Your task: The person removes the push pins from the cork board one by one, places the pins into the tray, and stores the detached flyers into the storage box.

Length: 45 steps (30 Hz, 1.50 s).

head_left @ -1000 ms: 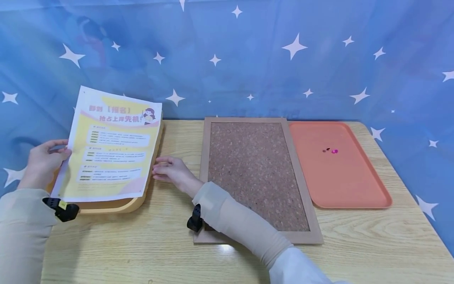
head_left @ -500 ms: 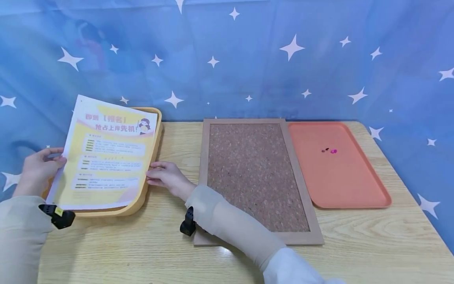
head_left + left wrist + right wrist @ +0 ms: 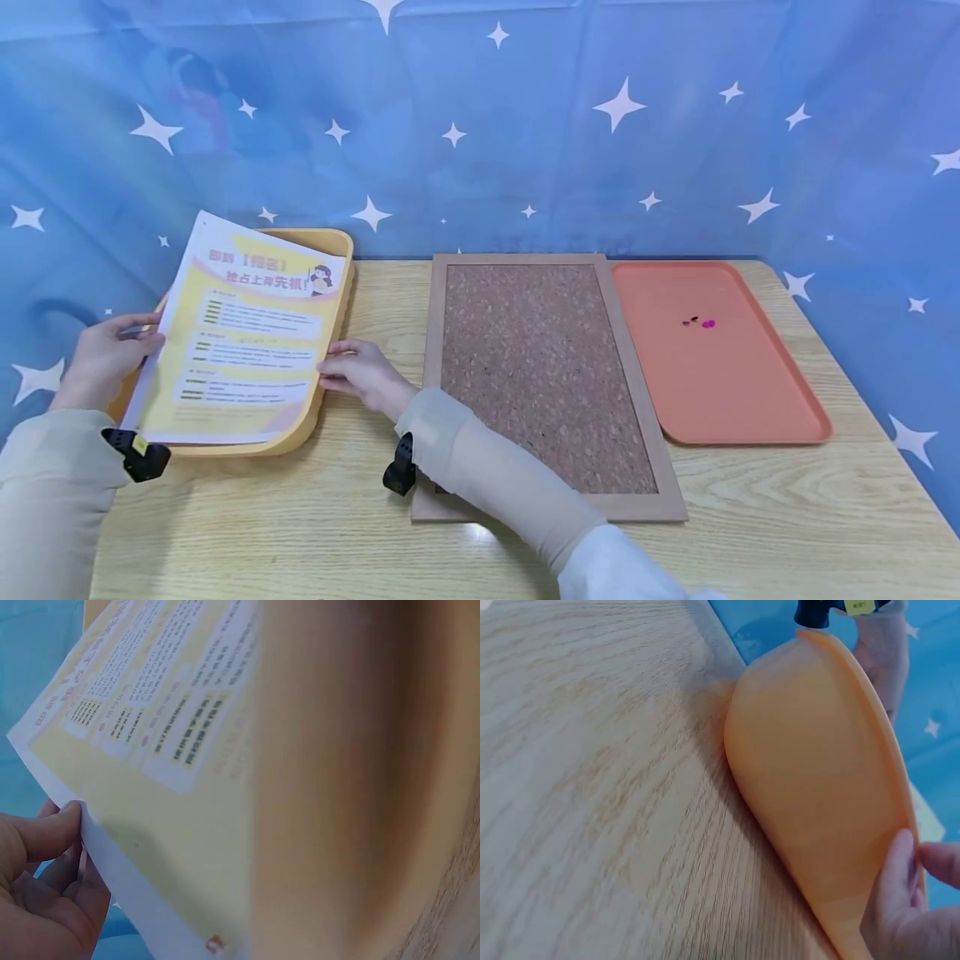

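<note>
In the head view my left hand (image 3: 108, 358) pinches the left edge of a printed paper poster (image 3: 247, 342), yellow and pink with text blocks and a cartoon figure. The left wrist view shows the thumb (image 3: 64, 829) on top of the sheet's margin and the other fingers below it. Lying tilted, the poster covers most of an orange-yellow plastic basket (image 3: 303, 429), hiding what is inside. My right hand (image 3: 363, 375) grips the basket's right rim; in the right wrist view its fingers (image 3: 892, 881) lie against the outer wall, with a digit over the rim.
A wood-framed cork board (image 3: 547, 375) lies mid-table, partly under the right forearm. Right of it sits an orange-red tray (image 3: 735, 383) holding a few small objects, one bright pink (image 3: 708, 323). A blue star-patterned cloth (image 3: 525, 125) hangs behind the wooden table (image 3: 360, 533).
The poster has come down lower over the basket in my left hand, uncovering the basket's far rim. My right hand's fingertips have moved slightly left and down onto the basket's rim.
</note>
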Motion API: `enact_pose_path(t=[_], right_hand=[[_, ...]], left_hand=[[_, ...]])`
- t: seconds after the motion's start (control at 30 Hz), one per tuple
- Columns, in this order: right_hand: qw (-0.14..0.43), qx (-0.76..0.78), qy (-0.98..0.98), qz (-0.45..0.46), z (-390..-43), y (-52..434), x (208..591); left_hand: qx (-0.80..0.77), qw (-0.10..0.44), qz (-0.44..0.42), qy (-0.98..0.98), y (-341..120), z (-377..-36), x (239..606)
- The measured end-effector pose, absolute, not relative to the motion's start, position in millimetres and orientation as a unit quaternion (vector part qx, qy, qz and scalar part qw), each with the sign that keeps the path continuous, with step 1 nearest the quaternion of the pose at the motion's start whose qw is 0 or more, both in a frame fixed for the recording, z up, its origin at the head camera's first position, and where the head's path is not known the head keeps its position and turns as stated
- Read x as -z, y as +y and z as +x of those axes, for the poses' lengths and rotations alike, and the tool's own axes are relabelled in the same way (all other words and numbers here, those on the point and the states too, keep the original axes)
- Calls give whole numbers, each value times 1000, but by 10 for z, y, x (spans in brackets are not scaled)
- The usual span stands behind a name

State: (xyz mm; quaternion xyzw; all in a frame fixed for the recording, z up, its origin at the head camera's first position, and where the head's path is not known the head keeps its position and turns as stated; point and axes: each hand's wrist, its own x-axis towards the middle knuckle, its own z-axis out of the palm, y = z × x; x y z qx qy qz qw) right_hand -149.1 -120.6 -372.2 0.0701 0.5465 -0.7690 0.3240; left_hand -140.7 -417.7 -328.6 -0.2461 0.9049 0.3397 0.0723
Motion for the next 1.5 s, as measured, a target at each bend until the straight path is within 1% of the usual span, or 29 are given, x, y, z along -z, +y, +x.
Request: enact_pose_path(t=[0.2,0.33,0.63,0.87,1.0,1.33,1.5], right_hand=[[328,761,555,71,-1521,-1105,3704],[328,758,558,77,-1541,-1052,3698],[328,758,559,80,-1541,-1003,3718],[325,752,568,79,-1550,-985,3727],[329,752,568,67,-1554,-979,3708],[329,755,564,64,-1552,-973,3702],[330,752,567,60,-1544,-968,3698]], left_hand=[[-338,88,-233,907,-4110,-1433,3306],[-344,92,-210,911,-4070,-1450,3364],[-355,104,-189,910,-3986,-1455,3424],[-363,149,-172,904,-3959,-1468,3419],[-353,165,-160,907,-3988,-1484,3412],[-328,183,-120,919,-4013,-1530,3464],[-307,177,-110,929,-3979,-1536,3468]])
